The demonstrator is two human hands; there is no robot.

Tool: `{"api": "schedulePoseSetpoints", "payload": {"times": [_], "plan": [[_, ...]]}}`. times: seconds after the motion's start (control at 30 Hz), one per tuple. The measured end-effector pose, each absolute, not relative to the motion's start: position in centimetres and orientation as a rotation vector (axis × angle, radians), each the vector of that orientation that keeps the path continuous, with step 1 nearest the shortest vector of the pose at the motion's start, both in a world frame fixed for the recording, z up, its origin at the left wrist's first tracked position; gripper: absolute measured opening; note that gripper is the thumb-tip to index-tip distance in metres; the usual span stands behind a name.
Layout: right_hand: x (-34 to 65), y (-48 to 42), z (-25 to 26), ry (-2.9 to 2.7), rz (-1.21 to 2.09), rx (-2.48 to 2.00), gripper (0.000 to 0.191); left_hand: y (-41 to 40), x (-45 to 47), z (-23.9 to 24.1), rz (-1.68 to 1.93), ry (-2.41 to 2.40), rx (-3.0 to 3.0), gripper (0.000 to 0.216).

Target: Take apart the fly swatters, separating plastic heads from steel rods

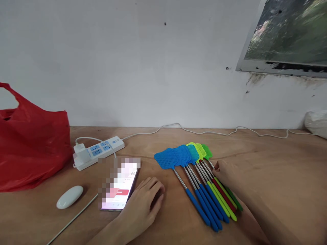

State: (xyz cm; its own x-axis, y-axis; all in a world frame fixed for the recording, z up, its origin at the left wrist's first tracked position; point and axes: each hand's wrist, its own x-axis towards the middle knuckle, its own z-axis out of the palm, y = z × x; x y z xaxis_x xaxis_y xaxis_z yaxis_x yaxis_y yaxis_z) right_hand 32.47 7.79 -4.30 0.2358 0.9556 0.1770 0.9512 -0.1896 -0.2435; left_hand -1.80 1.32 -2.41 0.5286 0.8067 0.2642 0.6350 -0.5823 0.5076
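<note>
Several fly swatters (196, 177) lie side by side on the wooden table (281, 170), with blue and green mesh heads, metal rods and blue, green and red grips. My right hand (226, 173) rests on the swatters at the right of the row, fingers curled loosely against the rods; whether it grips one I cannot make out. My left hand (145, 204) lies on the table just right of a lit phone (119, 189), fingers bent and relaxed, holding nothing.
A red plastic bag (30, 149) stands at the left. A white power strip (98, 152) with a plugged charger lies behind the phone, its cable (204, 131) running along the wall. A white oval object (69, 196) sits near the front left. A whitish bag (316, 123) is at far right.
</note>
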Motion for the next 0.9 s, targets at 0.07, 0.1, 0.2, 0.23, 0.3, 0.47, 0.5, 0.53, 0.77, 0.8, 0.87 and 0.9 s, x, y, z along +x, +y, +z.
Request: {"api": "schedulePoseSetpoints", "payload": {"times": [0.07, 0.1, 0.2, 0.23, 0.3, 0.47, 0.5, 0.53, 0.77, 0.8, 0.87, 0.9], "plan": [[32.5, 7.9, -4.2, -1.751, -0.018, -2.227, 0.015, 1.3, -1.8, -2.3, 0.671, 1.189, 2.429, 0.015], [32.4, 7.9, -4.1, -1.735, -0.045, -2.228, 0.015, 1.3, -1.7, -2.3, 0.672, 1.191, 2.432, 0.015], [32.2, 7.8, -3.7, -1.680, -0.110, -2.202, 0.012, 1.3, -1.7, -2.2, 0.660, 1.192, 2.447, 0.016], [32.1, 7.8, -3.5, -1.665, -0.125, -2.184, 0.015, 1.2, -1.7, -2.2, 0.655, 1.194, 2.453, 0.016], [31.8, 7.8, -3.1, -1.650, -0.144, -2.138, 0.024, 1.2, -1.7, -2.3, 0.642, 1.195, 2.463, 0.016], [30.9, 7.3, -2.0, -1.671, -0.151, -1.988, 0.035, 1.2, -1.8, -2.7, 0.661, 1.182, 2.488, 0.016], [30.5, 7.2, -1.8, -1.670, -0.098, -1.933, 0.032, 1.2, -1.8, -2.7, 0.668, 1.181, 2.493, 0.016], [30.1, 7.0, -1.7, -1.660, 0.003, -1.859, 0.030, 1.3, -1.8, -2.7, 0.670, 1.183, 2.498, 0.016], [26.5, 5.3, -1.1, -1.278, 1.023, -1.310, 0.047, 1.4, -1.9, -2.7, 0.667, 1.174, 2.510, 0.016], [26.1, 5.0, -0.9, -1.250, 1.120, -1.293, 0.049, 1.4, -1.9, -2.6, 0.672, 1.174, 2.509, 0.016], [25.5, 4.5, -0.4, -1.214, 1.277, -1.270, 0.049, 1.4, -1.9, -2.6, 0.671, 1.177, 2.505, 0.016], [25.3, 4.3, -0.1, -1.202, 1.340, -1.264, 0.050, 1.4, -1.9, -2.6, 0.673, 1.179, 2.502, 0.015]]}}
